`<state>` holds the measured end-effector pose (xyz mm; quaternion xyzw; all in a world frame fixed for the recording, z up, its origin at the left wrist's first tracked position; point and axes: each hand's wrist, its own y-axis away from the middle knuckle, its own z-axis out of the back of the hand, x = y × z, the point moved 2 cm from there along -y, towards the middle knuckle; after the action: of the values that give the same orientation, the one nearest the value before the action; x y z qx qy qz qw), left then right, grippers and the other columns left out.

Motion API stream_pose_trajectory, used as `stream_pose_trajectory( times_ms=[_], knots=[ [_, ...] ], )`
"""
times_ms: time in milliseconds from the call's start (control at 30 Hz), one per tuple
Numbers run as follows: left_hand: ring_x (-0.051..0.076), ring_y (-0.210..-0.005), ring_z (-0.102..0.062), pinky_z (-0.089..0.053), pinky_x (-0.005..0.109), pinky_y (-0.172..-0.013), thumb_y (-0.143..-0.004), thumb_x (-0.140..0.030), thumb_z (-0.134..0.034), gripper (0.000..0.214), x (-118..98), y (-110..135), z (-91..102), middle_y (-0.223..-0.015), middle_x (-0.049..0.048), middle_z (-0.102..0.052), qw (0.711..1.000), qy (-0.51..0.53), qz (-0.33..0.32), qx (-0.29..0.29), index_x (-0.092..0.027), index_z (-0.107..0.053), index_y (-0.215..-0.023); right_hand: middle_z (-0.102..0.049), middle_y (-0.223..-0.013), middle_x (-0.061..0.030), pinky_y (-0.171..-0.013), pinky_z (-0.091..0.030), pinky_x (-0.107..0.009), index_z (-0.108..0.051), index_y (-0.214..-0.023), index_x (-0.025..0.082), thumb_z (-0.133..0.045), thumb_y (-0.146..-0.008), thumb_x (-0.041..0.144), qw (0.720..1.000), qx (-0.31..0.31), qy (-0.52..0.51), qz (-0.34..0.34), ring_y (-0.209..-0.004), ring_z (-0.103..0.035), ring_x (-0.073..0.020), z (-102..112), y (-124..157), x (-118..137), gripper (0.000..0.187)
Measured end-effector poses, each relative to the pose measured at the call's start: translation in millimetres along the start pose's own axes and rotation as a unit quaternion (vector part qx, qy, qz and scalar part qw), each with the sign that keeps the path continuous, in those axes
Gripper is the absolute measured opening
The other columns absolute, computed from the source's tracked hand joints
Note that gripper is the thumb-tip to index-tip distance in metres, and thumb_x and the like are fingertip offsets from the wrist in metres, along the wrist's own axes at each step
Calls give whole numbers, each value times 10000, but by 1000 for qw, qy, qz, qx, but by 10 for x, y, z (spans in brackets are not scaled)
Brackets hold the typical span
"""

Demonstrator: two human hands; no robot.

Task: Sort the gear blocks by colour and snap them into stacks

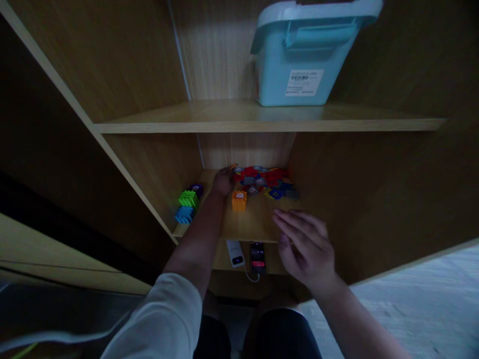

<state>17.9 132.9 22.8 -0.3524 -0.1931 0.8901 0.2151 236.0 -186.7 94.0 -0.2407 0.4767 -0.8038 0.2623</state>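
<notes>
My left hand (223, 181) reaches to the back of the lower shelf, closed at the fingertips around a small orange piece (233, 166). Beside it spreads a pile of flat, notched interlocking pieces (260, 180) in red, grey, blue and yellow. An orange cube (239, 201) built of such pieces stands just in front of the pile. To the left of my forearm are a green cube (188, 198), a blue cube (184, 215) and a partly hidden dark purple one (196, 189). My right hand (305, 244) hovers before the shelf, fingers stretched out, holding nothing.
A light blue lidded bin (295, 60) sits on the upper shelf board (224, 124) above my hands. Below the lower shelf lie a white power bank (235, 253) and a phone (257, 257) joined by a cable. Wooden cabinet walls close in both sides.
</notes>
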Motion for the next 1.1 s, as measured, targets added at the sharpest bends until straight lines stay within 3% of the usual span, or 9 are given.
stream_pose_trajectory(
  times_ms=[100,233,300,367,533,767,933,1100],
  knots=[
    [255,-1333,-614,-440,441,-1238,-929,-129,-607,363,-29,41,123,-1391,141,-714,999,-5,-21,-44,-188,-753,-1255,-761,-1377,-32,-1016,-606,-561,-606,-1532,365,-602,-995,166,1000,12,-15,-18,-1212,-707,-316,-395,-87,-230,573],
    [241,-1159,-685,-548,408,-1099,-998,-165,-566,184,-78,226,320,-1156,128,-761,987,28,-2,-156,-182,-745,-1038,-762,-1358,-81,-1064,-569,-548,-702,-1408,281,-563,-1021,189,997,17,-8,-74,-1199,-695,-310,-884,-102,-689,421],
    [221,-1059,-714,-588,388,-1024,-1010,-238,-614,135,-119,362,393,-1097,101,-751,974,71,22,-212,-190,-704,-1098,-759,-1346,-103,-1063,-562,-538,-718,-1373,253,-547,-1027,197,995,9,-8,-104,-1202,-689,-309,-1069,-98,-858,390],
    [203,-1036,-729,-614,363,-978,-1013,-294,-647,243,-179,491,430,-1131,89,-740,965,110,32,-236,-207,-660,-1240,-770,-1298,-110,-1058,-559,-524,-728,-1341,238,-527,-1034,195,994,7,-16,-111,-1182,-693,-302,-1178,-79,-934,370],
    [199,-1049,-736,-638,359,-974,-1043,-385,-641,413,-345,701,457,-1161,95,-737,965,112,15,-238,-227,-621,-1424,-765,-1239,-108,-1022,-556,-498,-738,-1294,236,-535,-1025,195,994,13,-8,-110,-1139,-674,-306,-1184,-14,-875,339],
    [205,-1019,-737,-636,342,-911,-1036,-338,-639,159,-359,900,486,-1131,94,-727,967,98,0,-234,-221,-677,-1138,-753,-1258,-113,-1045,-546,-503,-726,-1293,230,-533,-1033,206,996,50,-10,-74,-1156,-673,-309,-1204,-15,-784,325],
    [216,-1117,-738,-618,385,-1013,-1054,-291,-580,119,-403,1040,507,-1171,82,-753,975,110,2,-193,-247,-639,-1148,-749,-1288,-116,-1087,-524,-525,-711,-1318,230,-524,-1040,216,995,73,-11,-62,-1195,-667,-314,-1234,0,-777,336],
    [221,-1218,-709,-579,407,-1096,-1052,-219,-536,128,-565,1089,557,-1232,76,-746,975,110,-63,-182,-261,-636,-1120,-747,-1287,-113,-1077,-536,-529,-702,-1328,242,-529,-1036,217,996,69,-12,-61,-1193,-671,-318,-1245,12,-774,340]
  ],
)
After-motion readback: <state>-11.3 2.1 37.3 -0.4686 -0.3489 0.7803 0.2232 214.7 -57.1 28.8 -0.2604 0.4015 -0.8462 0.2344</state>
